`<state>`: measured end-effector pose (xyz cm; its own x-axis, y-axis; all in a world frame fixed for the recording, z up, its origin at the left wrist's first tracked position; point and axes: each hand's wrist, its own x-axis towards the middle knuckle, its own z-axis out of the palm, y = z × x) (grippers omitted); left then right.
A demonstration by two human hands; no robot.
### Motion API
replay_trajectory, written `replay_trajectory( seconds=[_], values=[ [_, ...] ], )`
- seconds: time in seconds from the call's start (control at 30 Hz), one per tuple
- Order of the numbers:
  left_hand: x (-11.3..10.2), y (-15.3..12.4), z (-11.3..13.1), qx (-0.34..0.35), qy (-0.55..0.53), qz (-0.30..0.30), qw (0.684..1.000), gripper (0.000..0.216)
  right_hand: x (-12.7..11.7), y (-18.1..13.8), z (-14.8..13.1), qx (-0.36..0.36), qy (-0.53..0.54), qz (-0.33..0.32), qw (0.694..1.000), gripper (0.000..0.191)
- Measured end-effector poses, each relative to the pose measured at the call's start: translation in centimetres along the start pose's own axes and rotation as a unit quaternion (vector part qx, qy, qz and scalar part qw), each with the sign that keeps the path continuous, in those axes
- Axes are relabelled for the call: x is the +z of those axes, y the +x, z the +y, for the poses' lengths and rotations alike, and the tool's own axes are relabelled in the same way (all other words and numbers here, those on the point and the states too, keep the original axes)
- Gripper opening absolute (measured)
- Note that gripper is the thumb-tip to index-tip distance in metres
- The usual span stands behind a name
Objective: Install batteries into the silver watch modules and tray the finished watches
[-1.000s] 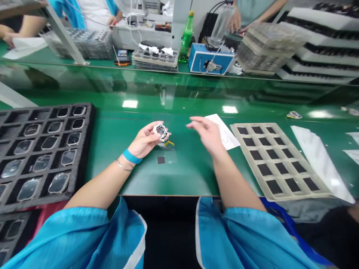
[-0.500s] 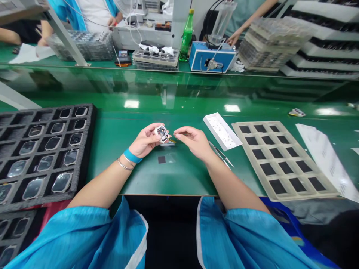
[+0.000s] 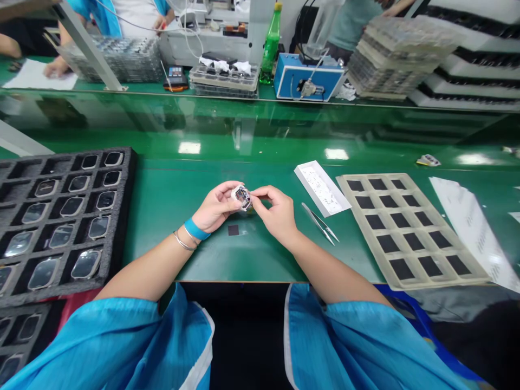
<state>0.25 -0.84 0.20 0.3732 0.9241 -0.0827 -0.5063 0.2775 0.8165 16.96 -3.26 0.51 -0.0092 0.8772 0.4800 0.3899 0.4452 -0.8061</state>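
An opened smartwatch case [image 3: 242, 197], pale-rimmed with its inner parts showing, is held up over the green bench. My left hand [image 3: 217, 208] grips it between thumb and fingers from the left. At its right edge, the thumb and forefinger of my right hand [image 3: 278, 212] are pinched together, touching the case; whatever lies between these fingertips is hidden. Below the case, a small dark square [image 3: 233, 230] with a clear film beside it lies on the bench. Metal tweezers [image 3: 320, 225] rest to the right of my right hand.
A grey foam tray [image 3: 129, 216] of watch screens stands left. On the right are a white box lid [image 3: 337, 210] with tiny pieces, a beige tray [image 3: 340, 189] of black squares and white sheets [image 3: 471, 216]. Co-workers, a green bottle [image 3: 270, 46] and a blue machine [image 3: 287, 81] are across the bench.
My right hand has closed in leftward, its fingertips now against the case. The case has moved slightly right and turned in my left hand. The yellow strip at its edge no longer shows clearly.
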Motion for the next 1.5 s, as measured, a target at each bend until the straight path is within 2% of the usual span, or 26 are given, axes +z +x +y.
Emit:
replay_trajectory(
  seconds=[0.13, 0.23, 0.3, 0.4, 0.6, 0.77, 0.83, 0.93, 1.03, 1.1, 1.17, 1.23, 1.3, 1.37, 1.5],
  values=[
    [-0.1, 0.1, -0.2, -0.002, 0.013, 0.001, 1.000, 0.055, -0.2, 0.1, 0.2, -0.061, -0.058, -0.012, 0.996, 0.011],
    [0.0, 0.2, -0.4, 0.000, 0.016, 0.000, 1.000, 0.055, -0.6, 0.4, 0.2, -0.050, -0.064, -0.019, 0.997, 0.011],
    [0.1, 0.2, -0.4, 0.008, 0.025, -0.005, 1.000, 0.054, -0.9, 0.5, 0.1, -0.046, -0.046, -0.006, 0.998, 0.009],
    [0.3, 0.2, -0.5, 0.026, 0.046, -0.012, 0.999, 0.053, -1.0, 0.6, 0.0, -0.081, -0.035, 0.010, 0.996, 0.005],
    [0.5, 0.2, -0.8, 0.037, 0.063, -0.020, 0.997, 0.056, -0.4, 0.4, 0.1, -0.146, -0.083, 0.022, 0.985, 0.009],
    [1.0, 0.1, -1.2, 0.039, 0.046, -0.017, 0.998, 0.056, -0.1, 0.3, 0.2, -0.146, -0.077, 0.046, 0.985, 0.010],
    [0.9, 0.0, -1.3, 0.037, 0.042, -0.015, 0.998, 0.055, -0.2, 0.3, 0.3, -0.157, -0.085, 0.035, 0.983, 0.011],
    [0.4, 0.1, -1.2, 0.029, 0.040, -0.008, 0.999, 0.054, -0.7, 0.6, 0.5, -0.169, -0.110, -0.032, 0.979, 0.014],
    [-0.2, 0.4, -0.7, 0.018, 0.036, -0.006, 0.999, 0.055, -0.9, 0.9, 0.9, -0.116, -0.073, -0.097, 0.986, 0.018],
    [-0.5, 0.6, -0.2, 0.014, 0.029, -0.014, 0.999, 0.055, -0.8, 1.0, 1.3, -0.030, 0.035, -0.127, 0.991, 0.029],
    [-0.7, 0.6, 0.3, 0.014, 0.026, -0.023, 0.999, 0.055, -0.5, 1.1, 1.7, 0.075, 0.166, -0.167, 0.969, 0.054],
    [-0.8, 0.5, 0.8, 0.016, 0.026, -0.025, 0.999, 0.055, -0.3, 1.2, 2.0, 0.169, 0.258, -0.214, 0.927, 0.064],
    [-1.0, 0.4, 1.2, 0.018, 0.025, -0.021, 0.999, 0.054, -0.5, 1.4, 2.0, 0.242, 0.295, -0.246, 0.891, 0.052],
    [-1.2, 0.3, 1.5, 0.016, 0.026, -0.016, 0.999, 0.054, -1.2, 1.9, 1.9, 0.286, 0.308, -0.251, 0.872, 0.043],
    [-1.2, 0.4, 1.7, -0.012, 0.042, -0.025, 0.999, 0.054, -3.3, 2.7, 1.1, 0.296, 0.351, -0.245, 0.854, 0.034]
  ],
)
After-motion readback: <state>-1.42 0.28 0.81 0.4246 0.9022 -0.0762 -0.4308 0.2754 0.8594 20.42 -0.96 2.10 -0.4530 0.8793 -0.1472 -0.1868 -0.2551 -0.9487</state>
